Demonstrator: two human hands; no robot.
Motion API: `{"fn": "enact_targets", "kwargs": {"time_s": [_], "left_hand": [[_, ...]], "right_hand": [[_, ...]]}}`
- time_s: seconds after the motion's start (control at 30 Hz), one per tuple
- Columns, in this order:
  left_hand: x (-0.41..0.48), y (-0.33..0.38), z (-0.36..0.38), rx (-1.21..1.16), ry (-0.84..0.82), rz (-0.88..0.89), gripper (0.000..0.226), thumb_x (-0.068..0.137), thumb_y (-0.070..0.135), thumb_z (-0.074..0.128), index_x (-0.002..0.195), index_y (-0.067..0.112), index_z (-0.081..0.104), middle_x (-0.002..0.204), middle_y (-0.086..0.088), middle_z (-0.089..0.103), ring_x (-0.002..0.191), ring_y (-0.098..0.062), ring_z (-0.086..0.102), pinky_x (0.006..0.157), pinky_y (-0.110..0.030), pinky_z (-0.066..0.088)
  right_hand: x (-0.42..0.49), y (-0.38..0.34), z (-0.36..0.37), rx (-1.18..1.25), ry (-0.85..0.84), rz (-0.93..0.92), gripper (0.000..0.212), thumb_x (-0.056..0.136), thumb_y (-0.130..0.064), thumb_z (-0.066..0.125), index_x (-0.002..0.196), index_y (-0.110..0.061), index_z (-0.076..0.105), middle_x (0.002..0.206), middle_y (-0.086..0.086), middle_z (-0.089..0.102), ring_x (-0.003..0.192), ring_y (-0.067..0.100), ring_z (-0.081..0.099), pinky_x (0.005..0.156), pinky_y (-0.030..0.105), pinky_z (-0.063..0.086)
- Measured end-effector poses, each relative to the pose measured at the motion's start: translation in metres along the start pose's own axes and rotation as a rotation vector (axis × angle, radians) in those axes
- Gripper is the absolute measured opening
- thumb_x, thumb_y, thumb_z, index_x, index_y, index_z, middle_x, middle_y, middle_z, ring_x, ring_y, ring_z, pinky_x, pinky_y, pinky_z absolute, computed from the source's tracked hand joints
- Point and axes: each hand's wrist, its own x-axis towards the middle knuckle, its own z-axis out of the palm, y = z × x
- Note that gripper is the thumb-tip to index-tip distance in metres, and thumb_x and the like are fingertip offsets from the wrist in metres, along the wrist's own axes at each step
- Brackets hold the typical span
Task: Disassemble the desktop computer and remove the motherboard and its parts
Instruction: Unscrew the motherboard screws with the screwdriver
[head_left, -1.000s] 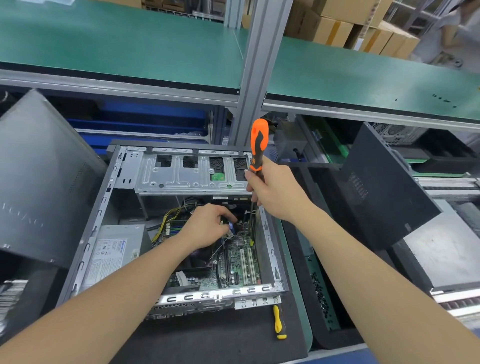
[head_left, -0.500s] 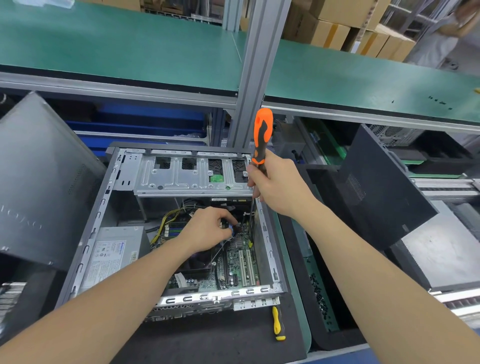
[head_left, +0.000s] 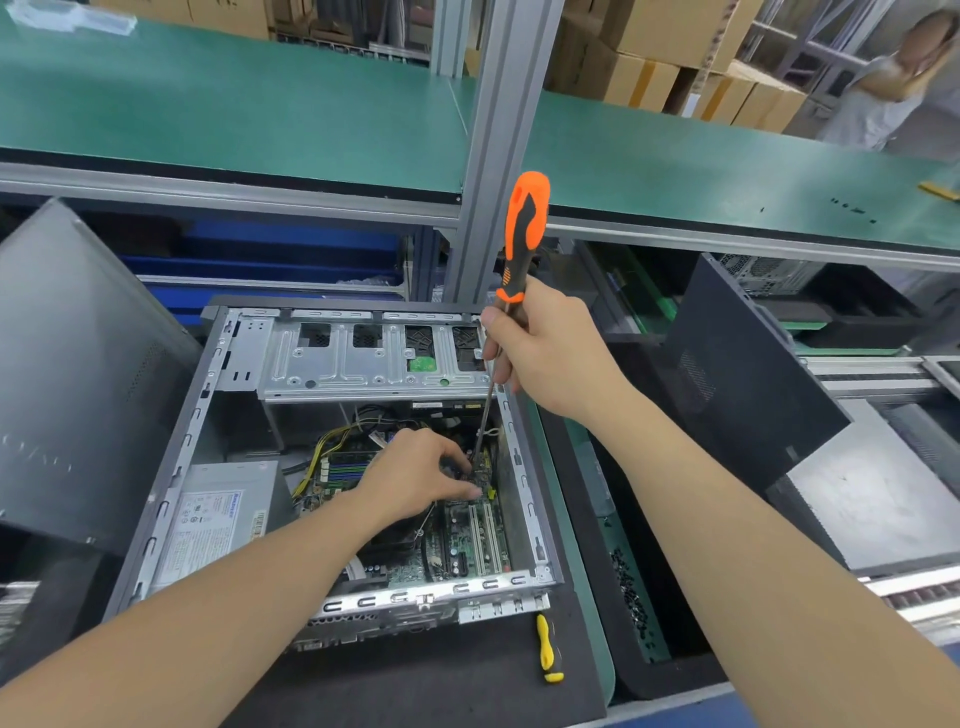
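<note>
1. Side panel (head_left: 78, 374) leaning at the left. Power supply (head_left: 218, 519) sitting in the case, its white label too blurred to read.
2. Computer case (head_left: 527, 499) lying open on a black mat (head_left: 415, 675). Green shelf (head_left: 260, 114) running above, cardboard boxes (head_left: 649, 47) behind.
3. Left hand (head_left: 415, 478) reaching onto the motherboard (head_left: 467, 540) inside the case, fingers curling near the driver tip. Can't tell if it's pinching anything.
4. Right hand (head_left: 550, 348) gripping the orange screwdriver (head_left: 524, 234) below its handle, tip down on the board.
5. Versus 0.5 s ago, both hands are staying put.
</note>
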Motion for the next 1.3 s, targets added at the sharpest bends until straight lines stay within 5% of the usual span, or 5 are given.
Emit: {"fn": "enact_targets", "kwargs": {"time_s": [0.37,0.57,0.67,0.77,1.3], "left_hand": [[-0.003,-0.005,-0.015,-0.023,0.055,-0.03,0.013,0.099,0.029,0.059,0.087,0.028,0.066,0.063,0.016,0.058,0.055,-0.002,0.052,0.051,-0.017,0.033],[-0.024,-0.007,-0.043,-1.109,-0.046,-0.335,0.025,0.092,0.008,0.036,0.069,0.007,0.047,0.059,-0.004,0.034,0.052,-0.018,0.029,0.052,-0.031,0.02],[-0.031,-0.014,-0.05,-0.952,-0.035,-0.209,0.033,0.096,0.021,0.05,0.07,0.004,0.059,0.062,-0.006,0.03,0.057,-0.021,0.023,0.057,-0.037,0.015],[-0.033,-0.017,-0.051,-0.764,-0.076,-0.037,0.027,0.091,0.038,0.068,0.096,0.014,0.079,0.062,-0.004,0.029,0.06,-0.025,0.019,0.054,-0.033,0.016],[-0.017,-0.023,-0.031,-0.397,-0.036,0.029,0.018,0.1,0.038,0.064,0.087,0.034,0.075,0.05,0.008,0.04,0.047,-0.008,0.033,0.05,-0.026,0.025]], "right_hand": [[0.002,0.011,-0.001,0.033,0.022,-0.003,0.013,0.105,-0.027,0.051,0.098,-0.016,0.054,0.071,-0.004,0.071,0.052,0.012,0.065,0.052,0.025,0.05],[0.004,0.032,0.024,0.271,-0.29,-0.025,0.026,0.1,-0.017,0.054,0.118,-0.032,0.041,0.069,0.009,0.071,0.05,0.03,0.063,0.049,0.025,0.048],[0.01,0.033,0.043,0.297,-0.306,-0.027,0.008,0.102,-0.047,0.051,0.098,-0.041,0.048,0.062,0.01,0.07,0.044,0.028,0.059,0.047,0.022,0.045],[0.02,0.034,0.06,0.268,-0.275,-0.044,0.037,0.1,-0.062,0.043,0.083,-0.03,0.051,0.058,0.007,0.069,0.039,0.015,0.054,0.047,0.019,0.042],[0.043,0.071,0.118,0.492,-0.282,-0.146,0.03,0.101,-0.029,0.05,0.126,-0.037,0.036,0.061,-0.006,0.055,0.054,0.02,0.056,0.054,0.034,0.047]]}}
